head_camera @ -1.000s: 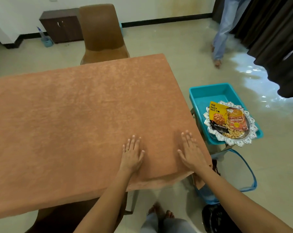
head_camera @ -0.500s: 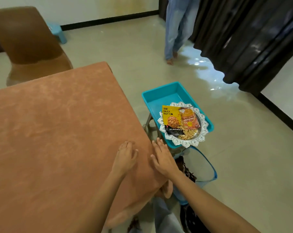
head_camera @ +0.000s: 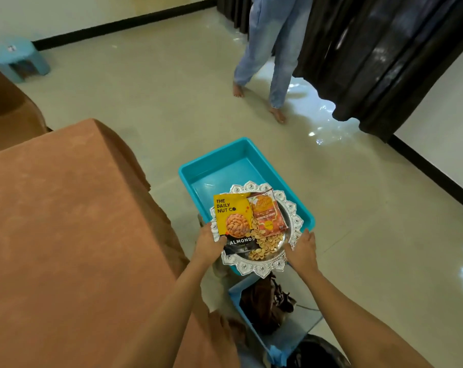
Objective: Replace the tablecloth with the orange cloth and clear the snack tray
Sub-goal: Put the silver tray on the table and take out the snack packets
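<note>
Head view: left hand (head_camera: 210, 243) fingers curl over the near-left rim of the silver snack tray (head_camera: 262, 269), thumb on top; right hand (head_camera: 303, 249) lies at the near-right rim, grip unclear. Orange cloth (head_camera: 65, 235) already covers the table, so tray-clearing is in hand; next, probably a level two-handed lift. Tray sits on a teal bin (head_camera: 219, 168), holding an almond packet (head_camera: 231, 216), an orange packet (head_camera: 267, 212) and loose shells (head_camera: 264, 243).

It looked like a home's dining room: pale tiled floor (head_camera: 172, 96), dark curtains (head_camera: 379, 57), a cloth-covered tabletop (head_camera: 65, 235), a small stool (head_camera: 17, 58).
</note>
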`<action>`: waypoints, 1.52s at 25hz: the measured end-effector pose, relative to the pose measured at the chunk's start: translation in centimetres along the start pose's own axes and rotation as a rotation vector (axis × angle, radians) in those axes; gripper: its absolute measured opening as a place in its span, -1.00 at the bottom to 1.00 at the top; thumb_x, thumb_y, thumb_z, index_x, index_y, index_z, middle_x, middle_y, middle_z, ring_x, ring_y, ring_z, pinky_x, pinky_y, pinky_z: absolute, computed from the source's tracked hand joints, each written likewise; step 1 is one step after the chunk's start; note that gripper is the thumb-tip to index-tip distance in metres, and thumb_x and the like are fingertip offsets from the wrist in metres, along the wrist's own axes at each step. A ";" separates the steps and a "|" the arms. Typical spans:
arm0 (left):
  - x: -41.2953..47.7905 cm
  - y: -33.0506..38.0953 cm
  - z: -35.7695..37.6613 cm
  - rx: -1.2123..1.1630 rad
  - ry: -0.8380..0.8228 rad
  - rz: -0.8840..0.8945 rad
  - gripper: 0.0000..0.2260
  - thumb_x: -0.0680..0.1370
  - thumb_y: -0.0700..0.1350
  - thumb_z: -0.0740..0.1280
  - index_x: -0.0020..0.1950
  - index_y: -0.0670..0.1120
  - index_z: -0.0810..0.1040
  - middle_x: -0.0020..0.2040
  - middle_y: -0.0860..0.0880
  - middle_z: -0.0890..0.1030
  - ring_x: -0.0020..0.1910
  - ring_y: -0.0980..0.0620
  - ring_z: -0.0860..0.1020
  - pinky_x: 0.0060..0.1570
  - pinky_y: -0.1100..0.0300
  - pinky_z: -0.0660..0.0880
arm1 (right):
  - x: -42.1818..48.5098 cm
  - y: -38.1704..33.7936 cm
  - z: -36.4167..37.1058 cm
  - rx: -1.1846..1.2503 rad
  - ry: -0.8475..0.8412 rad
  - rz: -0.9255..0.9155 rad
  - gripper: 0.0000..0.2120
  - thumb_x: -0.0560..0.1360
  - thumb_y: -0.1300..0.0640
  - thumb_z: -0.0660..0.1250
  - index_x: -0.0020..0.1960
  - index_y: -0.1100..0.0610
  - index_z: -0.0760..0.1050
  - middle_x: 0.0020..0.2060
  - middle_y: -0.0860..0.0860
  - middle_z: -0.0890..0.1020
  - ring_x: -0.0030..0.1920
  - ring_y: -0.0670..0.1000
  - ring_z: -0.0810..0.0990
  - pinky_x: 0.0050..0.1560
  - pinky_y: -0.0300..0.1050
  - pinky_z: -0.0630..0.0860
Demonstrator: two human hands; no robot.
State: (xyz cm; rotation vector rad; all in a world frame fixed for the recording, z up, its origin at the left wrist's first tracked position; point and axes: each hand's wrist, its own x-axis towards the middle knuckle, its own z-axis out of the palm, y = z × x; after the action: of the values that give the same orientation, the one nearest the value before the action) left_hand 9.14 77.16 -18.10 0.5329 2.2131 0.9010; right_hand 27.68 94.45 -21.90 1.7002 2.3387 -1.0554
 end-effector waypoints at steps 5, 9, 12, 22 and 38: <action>4.6 -1.5 2.5 -0.091 -0.004 -0.251 -0.58 0.43 -0.29 0.42 0.28 -0.23 0.45 0.21 -0.25 0.54 0.17 -0.21 0.55 0.17 -0.11 0.52 | 3.5 1.2 0.4 0.070 -0.070 0.144 -0.21 0.48 0.02 0.39 0.47 0.34 0.03 0.24 0.21 0.39 0.23 0.17 0.44 0.24 0.09 0.42; 5.3 -2.2 2.5 -0.101 0.016 -0.422 -0.53 0.43 -0.16 0.45 0.27 -0.22 0.37 0.14 -0.19 0.55 0.11 -0.16 0.55 0.01 0.03 0.51 | 4.3 1.2 1.6 0.060 -0.035 0.171 -0.46 0.47 0.14 0.41 0.30 0.35 0.27 0.16 0.24 0.43 0.00 0.12 0.46 -0.07 -0.10 0.38; 5.4 -1.6 1.8 -0.042 0.008 -0.358 -0.60 0.45 -0.12 0.43 0.20 -0.26 0.45 0.10 -0.21 0.58 0.07 -0.18 0.57 0.00 0.01 0.51 | 3.8 0.4 1.5 0.160 0.079 0.259 -0.45 0.44 0.25 0.42 0.33 0.35 0.28 0.21 0.28 0.38 0.04 0.25 0.51 -0.01 0.01 0.48; -1.0 3.8 -7.7 -0.158 0.149 -0.103 -0.94 0.39 -0.31 0.34 -0.17 -0.22 0.53 -0.20 -0.08 0.60 -0.19 -0.04 0.55 -0.21 0.17 0.47 | -0.4 -11.6 -6.8 0.166 0.345 0.094 -0.51 0.34 0.43 0.35 0.23 0.42 0.30 0.22 0.39 0.34 0.06 0.41 0.47 -0.05 0.09 0.45; -31.4 -16.7 -34.2 -0.533 0.654 -0.293 -0.76 0.18 -0.31 0.28 -0.17 -0.31 0.50 -0.24 -0.18 0.51 -0.24 -0.07 0.46 -0.24 0.08 0.41 | -30.1 -36.8 9.7 -0.003 0.019 -0.533 -0.52 0.37 0.33 0.38 0.24 0.37 0.30 0.16 0.32 0.39 -0.03 0.24 0.51 -0.15 0.06 0.55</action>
State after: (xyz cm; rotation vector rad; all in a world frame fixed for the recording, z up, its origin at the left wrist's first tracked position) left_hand 4.18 32.17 1.53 -0.3842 2.3526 1.5828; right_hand 4.49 58.75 1.42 1.1014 2.8833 -1.0915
